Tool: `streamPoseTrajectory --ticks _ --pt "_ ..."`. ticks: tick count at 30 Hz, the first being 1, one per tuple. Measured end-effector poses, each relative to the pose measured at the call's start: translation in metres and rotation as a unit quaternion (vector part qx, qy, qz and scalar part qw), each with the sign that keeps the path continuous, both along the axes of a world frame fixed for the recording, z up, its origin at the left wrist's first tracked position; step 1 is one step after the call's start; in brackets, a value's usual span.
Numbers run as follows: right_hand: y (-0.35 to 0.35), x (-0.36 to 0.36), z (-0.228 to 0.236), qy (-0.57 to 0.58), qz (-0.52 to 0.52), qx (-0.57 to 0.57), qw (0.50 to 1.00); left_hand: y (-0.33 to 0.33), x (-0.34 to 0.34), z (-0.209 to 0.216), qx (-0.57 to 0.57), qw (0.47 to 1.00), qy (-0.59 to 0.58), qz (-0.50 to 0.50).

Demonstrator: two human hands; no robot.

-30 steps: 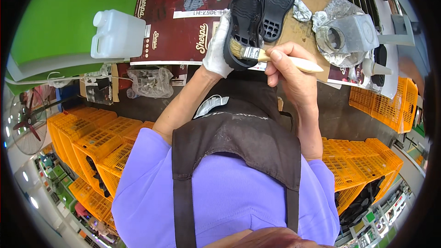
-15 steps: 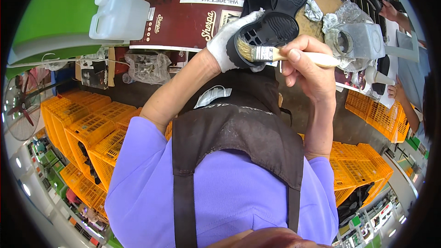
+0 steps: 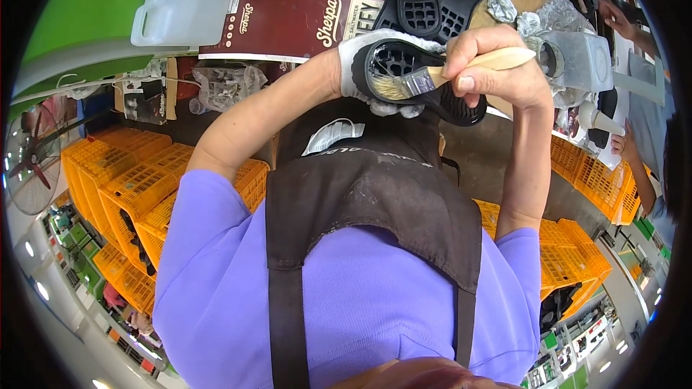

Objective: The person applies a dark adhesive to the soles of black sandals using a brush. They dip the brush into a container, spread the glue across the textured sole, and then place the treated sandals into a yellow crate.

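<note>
My left hand (image 3: 352,66), in a white glove, is closed around the heel end of a black shoe sole (image 3: 462,109). The sole's gridded hollow faces up, and it slants down to the right. In my bare right hand (image 3: 504,78) is a paintbrush (image 3: 417,82), gripped by its pale wooden handle. Its bristles touch the inside of the sole near the heel, where the surface looks wet. Beyond my hands, several more black soles (image 3: 420,18) lie close together on the table. My right hand hides part of the held sole.
A white plastic jug (image 3: 189,7) stands at the far left on dark red printed cardboard (image 3: 277,21). To the right are a cut translucent container (image 3: 584,61), crumpled plastic and a white squeeze bottle (image 3: 604,122). Orange crates (image 3: 148,184) are stacked at both sides. Another person's hand (image 3: 618,21) shows at far right.
The sole has turned clockwise, its toe end swinging from upper right to lower right. My right hand moved slightly right and up, so the brush handle now tilts upward.
</note>
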State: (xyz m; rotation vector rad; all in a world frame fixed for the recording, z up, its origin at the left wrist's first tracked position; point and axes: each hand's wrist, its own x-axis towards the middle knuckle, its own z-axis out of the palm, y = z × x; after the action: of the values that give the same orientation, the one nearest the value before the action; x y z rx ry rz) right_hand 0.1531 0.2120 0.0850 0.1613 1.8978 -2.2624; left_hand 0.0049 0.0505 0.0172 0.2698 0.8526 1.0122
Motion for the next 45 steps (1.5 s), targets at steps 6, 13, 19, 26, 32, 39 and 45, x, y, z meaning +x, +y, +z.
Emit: streamPoseTrajectory --ticks 6,13,19,26,32,39,45 --pt "0.017 0.005 -0.001 -0.014 0.049 0.055 0.997 -0.001 -0.013 -0.015 -0.010 0.989 -0.143 -0.027" --pt "0.036 0.044 0.003 -0.049 -0.045 0.191 0.979 -0.002 -0.020 -0.006 0.003 0.972 -0.228 0.058" --pt "0.017 0.061 0.010 0.208 -0.162 0.305 0.915 -0.003 -0.013 0.003 0.067 0.951 -0.286 0.093" --pt "-0.019 0.046 0.001 0.219 -0.135 0.350 0.901 -0.006 0.002 0.025 -0.031 0.941 -0.306 0.141" --pt "0.003 0.056 -0.011 0.173 -0.194 0.442 0.859 -0.008 -0.003 0.022 0.035 0.946 -0.305 0.105" --pt "-0.004 0.054 -0.013 0.084 -0.290 0.471 0.829 -0.007 -0.001 0.008 0.062 0.967 -0.230 0.093" --pt "-0.024 0.037 -0.022 0.001 -0.428 0.355 0.831 -0.010 0.009 0.004 0.064 0.994 0.020 0.085"
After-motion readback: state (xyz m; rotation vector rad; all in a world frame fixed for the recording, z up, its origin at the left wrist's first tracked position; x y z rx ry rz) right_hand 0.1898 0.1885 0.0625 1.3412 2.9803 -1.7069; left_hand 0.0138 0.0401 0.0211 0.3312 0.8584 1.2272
